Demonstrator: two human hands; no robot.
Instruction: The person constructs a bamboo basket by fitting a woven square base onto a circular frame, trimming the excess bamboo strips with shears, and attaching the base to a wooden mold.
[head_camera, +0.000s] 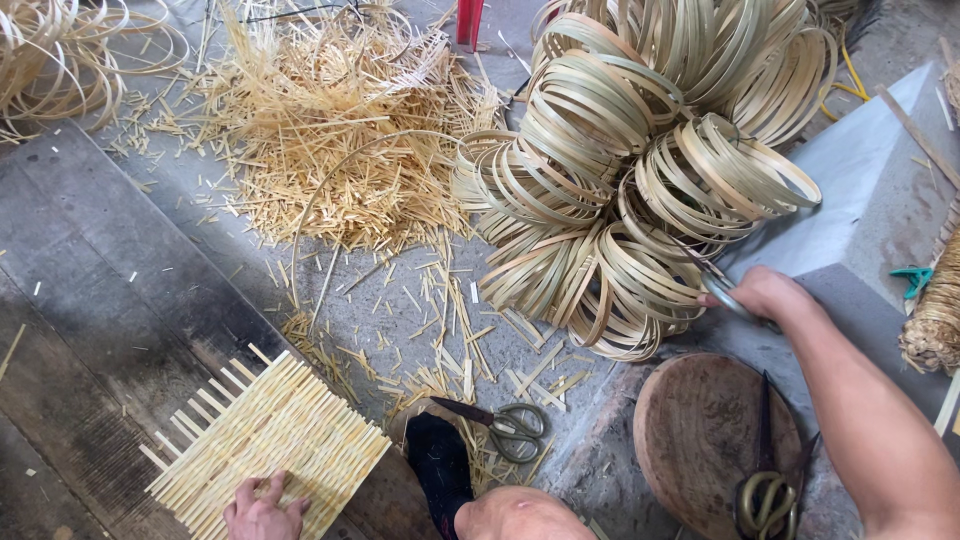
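Down by my knee, my left hand (262, 510) lies flat and open on the woven bamboo mat (270, 445), with the fingers spread a little to press it to the floor. It grips nothing; it only pins the mat in place.

Over on the other side, my right hand (765, 297) is stretched out to the big pile of bamboo hoops (620, 190). It is closed around a small metal tool (722, 292), maybe little scissors, and the tip of the tool touches the loops at the edge of the pile.

I think I am at the step of getting one more strip for the mat. The next move would need a careful pull or snip, so that one loop comes free and the rest do not tumble.

Big scissors (500, 422) lie on the floor near my black sock (440, 470). Another pair of scissors (768, 490) rests on the round wooden block (700, 430). A heap of cut bamboo bits (330, 130) sits behind the mat.
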